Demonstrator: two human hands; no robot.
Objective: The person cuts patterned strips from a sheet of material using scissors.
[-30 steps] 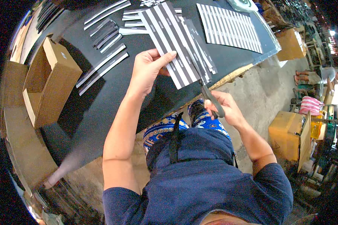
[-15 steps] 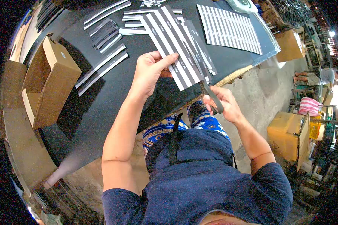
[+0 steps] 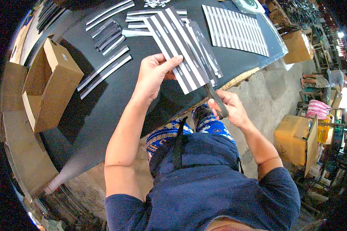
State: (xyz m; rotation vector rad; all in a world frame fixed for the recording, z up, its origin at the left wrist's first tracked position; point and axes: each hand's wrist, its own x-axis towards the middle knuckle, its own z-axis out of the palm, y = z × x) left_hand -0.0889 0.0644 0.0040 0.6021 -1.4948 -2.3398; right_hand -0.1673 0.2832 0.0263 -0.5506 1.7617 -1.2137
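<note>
My left hand [image 3: 155, 73] pinches a black-and-white striped sheet [image 3: 177, 48], thumb on top and fingers underneath, holding it over the table's front edge. Small white print runs along the dark stripes. In my right hand [image 3: 229, 106] is a pair of scissors [image 3: 218, 103], its dark handles in my fingers and its blades lying along the sheet's right edge. How far the blades are parted is hard to make out. Cut strips [image 3: 206, 48] lie on the table just right of and partly behind the sheet.
A larger striped sheet [image 3: 235, 30] lies at the back right of the dark table [image 3: 100, 127]. Several strips [image 3: 104, 73] and a dark bundle [image 3: 107, 36] lie to the left. An open cardboard box [image 3: 59, 84] stands at left. Another person [image 3: 327, 79] is far right, near cartons [image 3: 295, 134].
The scissors' handles have drawn closer together as my right fingers closed a little. The sheet and my left hand have hardly moved.
</note>
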